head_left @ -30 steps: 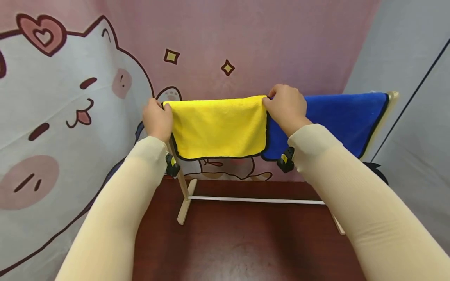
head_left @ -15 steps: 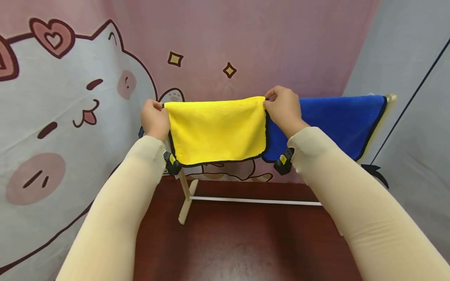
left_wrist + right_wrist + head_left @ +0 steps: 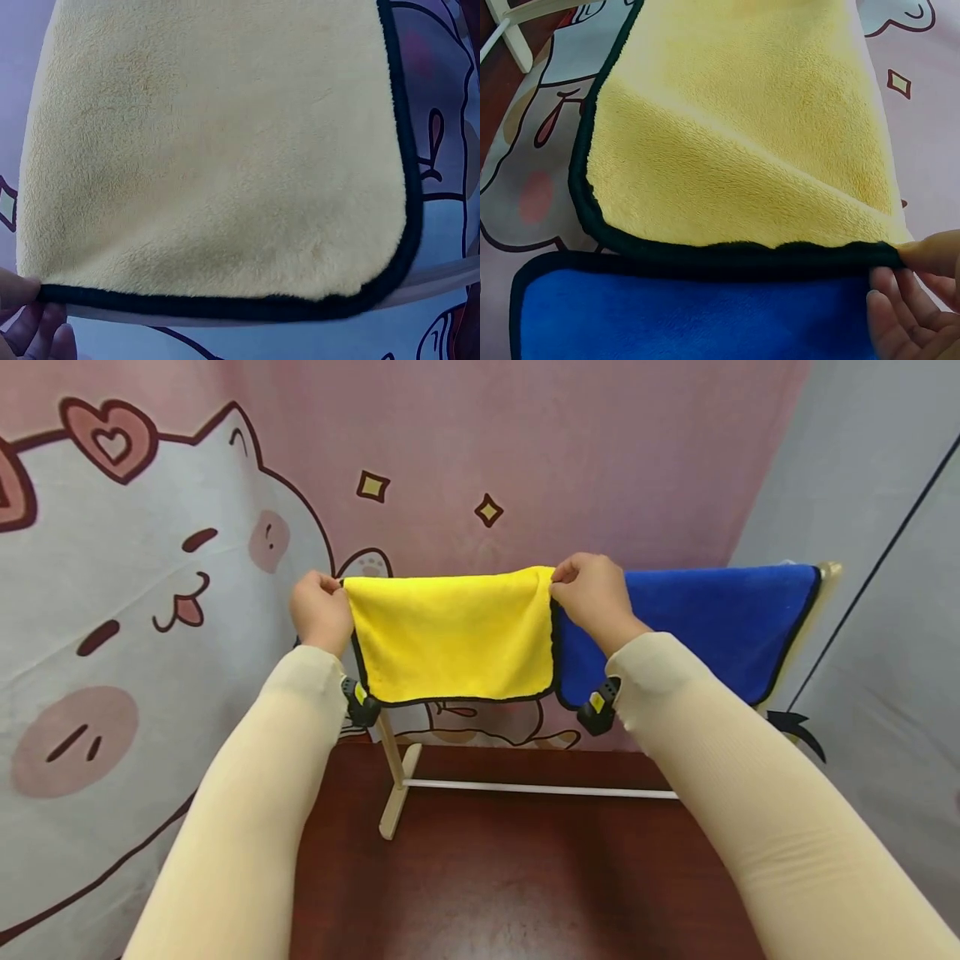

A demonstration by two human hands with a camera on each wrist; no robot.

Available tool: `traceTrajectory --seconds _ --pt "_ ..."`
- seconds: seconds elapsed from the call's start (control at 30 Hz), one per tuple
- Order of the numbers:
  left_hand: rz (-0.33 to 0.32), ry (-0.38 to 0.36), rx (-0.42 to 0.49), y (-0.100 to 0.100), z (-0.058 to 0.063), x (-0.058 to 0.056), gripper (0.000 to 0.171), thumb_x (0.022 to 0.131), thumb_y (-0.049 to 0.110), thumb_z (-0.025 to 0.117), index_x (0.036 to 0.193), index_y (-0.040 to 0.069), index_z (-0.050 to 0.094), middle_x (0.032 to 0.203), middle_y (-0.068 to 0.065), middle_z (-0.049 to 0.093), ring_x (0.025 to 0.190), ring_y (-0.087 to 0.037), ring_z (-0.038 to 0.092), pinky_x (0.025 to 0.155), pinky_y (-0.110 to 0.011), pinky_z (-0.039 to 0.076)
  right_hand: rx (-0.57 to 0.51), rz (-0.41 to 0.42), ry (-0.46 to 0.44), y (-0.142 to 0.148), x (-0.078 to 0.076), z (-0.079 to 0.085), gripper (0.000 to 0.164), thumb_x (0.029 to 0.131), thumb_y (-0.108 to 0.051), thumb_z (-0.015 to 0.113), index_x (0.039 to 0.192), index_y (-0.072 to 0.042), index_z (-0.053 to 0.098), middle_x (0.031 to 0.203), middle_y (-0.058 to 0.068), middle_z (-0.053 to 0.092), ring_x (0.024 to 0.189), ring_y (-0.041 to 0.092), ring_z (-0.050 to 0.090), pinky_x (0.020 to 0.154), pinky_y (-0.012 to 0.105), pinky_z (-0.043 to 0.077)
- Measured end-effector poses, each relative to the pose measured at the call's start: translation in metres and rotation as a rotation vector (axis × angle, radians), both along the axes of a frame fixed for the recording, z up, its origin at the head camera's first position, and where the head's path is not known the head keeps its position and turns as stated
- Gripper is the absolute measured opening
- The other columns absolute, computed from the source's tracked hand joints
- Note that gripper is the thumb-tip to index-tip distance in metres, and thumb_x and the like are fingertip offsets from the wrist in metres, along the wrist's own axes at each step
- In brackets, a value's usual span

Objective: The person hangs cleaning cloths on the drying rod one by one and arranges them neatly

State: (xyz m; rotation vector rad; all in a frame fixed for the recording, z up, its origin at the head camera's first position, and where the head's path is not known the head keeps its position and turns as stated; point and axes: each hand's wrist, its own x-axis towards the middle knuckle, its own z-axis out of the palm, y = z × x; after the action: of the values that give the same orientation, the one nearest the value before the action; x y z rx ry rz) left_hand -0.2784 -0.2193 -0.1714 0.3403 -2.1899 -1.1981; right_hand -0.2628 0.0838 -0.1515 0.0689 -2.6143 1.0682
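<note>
A yellow towel (image 3: 453,639) with dark edging drapes over the top of a wooden rack (image 3: 391,752). At its upper left corner my left hand (image 3: 322,612) pinches the edging, the thumb (image 3: 16,289) showing in the left wrist view. My right hand (image 3: 596,597) pinches the upper right corner between thumb and fingers (image 3: 900,330), pulling a slanting crease across the cloth in the right wrist view. Beside it, a blue towel (image 3: 720,627) with black edging hangs on the rack's right part. The yellow towel's right edge overlaps the blue one's left edge.
Below the towels, a white bar (image 3: 525,788) joins the rack's feet, which stand on a dark red-brown tabletop (image 3: 487,877). A pink cartoon-printed curtain (image 3: 600,460) hangs close behind; a grey curtain (image 3: 900,610) is at the right.
Both hands have shifted slightly left with the yellow towel's upper corners. Its lower hem dipped half a second ago and is now a little higher. The blue towel still hangs in place.
</note>
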Motion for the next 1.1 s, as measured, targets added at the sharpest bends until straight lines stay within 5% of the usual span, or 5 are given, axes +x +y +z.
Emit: traceTrajectory --seconds 0.37,0.7,1.1 --pt "0.004 -0.047 -0.013 -0.004 0.0 0.0 0.018 0.101 0.011 0.047 0.11 0.0 0.058 0.109 -0.015 0.056 0.097 -0.026 0.054 0.084 -0.035 0.048 0.029 0.044 -0.059 -0.001 -0.003 -0.008 0.022 0.095 -0.016 0.059 0.109 -0.004 0.071 0.108 0.015 0.067 0.093 0.028 0.062 0.085 0.041 0.052" --pt "-0.034 -0.043 -0.038 0.0 -0.01 -0.001 0.014 0.1 0.013 0.049 0.104 0.001 0.056 0.099 -0.012 0.053 0.093 -0.026 0.051 0.08 -0.036 0.045 0.071 0.032 -0.017 0.011 -0.001 -0.018 0.022 0.096 -0.021 0.059 0.111 -0.006 0.064 0.112 0.013 0.064 0.099 0.029 0.059 0.088 0.044 0.05" --pt "-0.122 0.0 -0.118 -0.006 -0.024 0.007 0.022 0.1 0.019 0.048 0.108 0.0 0.057 0.104 -0.014 0.056 0.092 -0.026 0.052 0.078 -0.037 0.045 0.108 0.073 0.173 0.035 0.01 -0.037 0.029 0.099 -0.025 0.055 0.12 -0.007 0.062 0.107 0.011 0.063 0.096 0.027 0.057 0.086 0.044 0.048"
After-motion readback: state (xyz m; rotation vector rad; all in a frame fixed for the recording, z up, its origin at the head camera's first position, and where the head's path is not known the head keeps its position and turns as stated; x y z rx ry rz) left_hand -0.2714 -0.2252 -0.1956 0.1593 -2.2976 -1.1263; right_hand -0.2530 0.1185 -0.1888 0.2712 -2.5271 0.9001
